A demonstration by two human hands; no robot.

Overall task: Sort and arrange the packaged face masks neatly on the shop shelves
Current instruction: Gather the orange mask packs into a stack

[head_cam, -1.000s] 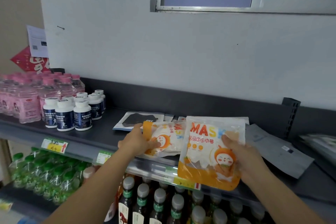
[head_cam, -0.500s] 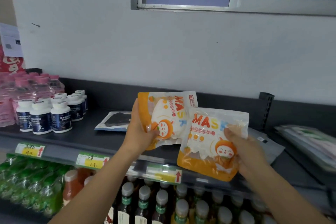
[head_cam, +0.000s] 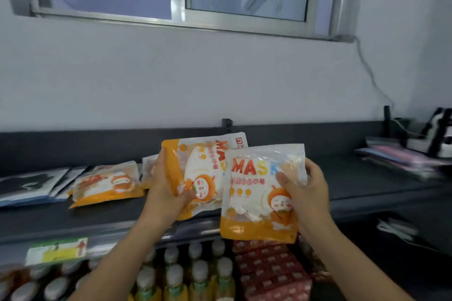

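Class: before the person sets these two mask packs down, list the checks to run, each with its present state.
1. Grip of left hand on left pack: ok.
2. Grip of right hand on right pack: ok.
3. Print upright: right pack ok; left pack tilted, not ok.
4. Bare shelf beside the hands: ok.
5. Matching shelf pack to line up with, lying flat at left: ok.
6. Seals intact: cannot tell.

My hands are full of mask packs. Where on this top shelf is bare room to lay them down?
The shelf is bare between your right hand and the stack of flat packets at far right. A narrower bare strip runs in front of the lying orange pack. The left is crowded with that pack and black packets.
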